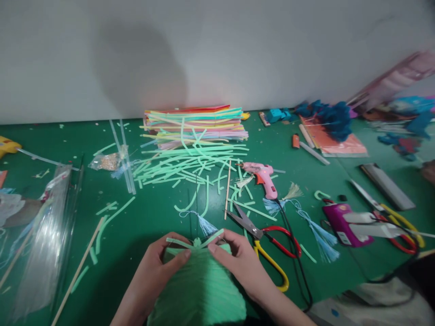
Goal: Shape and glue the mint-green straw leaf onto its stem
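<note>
Green panel pinched by left hand and right hand; purple box, label illegible

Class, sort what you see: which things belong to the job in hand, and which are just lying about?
Likely in the job:
green fuzzy piece, held by left hand and right hand
loose green strips, matching its colour
perhaps pink glue gun and nearer scissors

Seemingly lying about:
purple box
small clear bag

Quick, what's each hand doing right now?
Left hand: closed, holding the green fuzzy piece near its top left edge.
Right hand: closed, holding the same piece near its top right edge.
</note>
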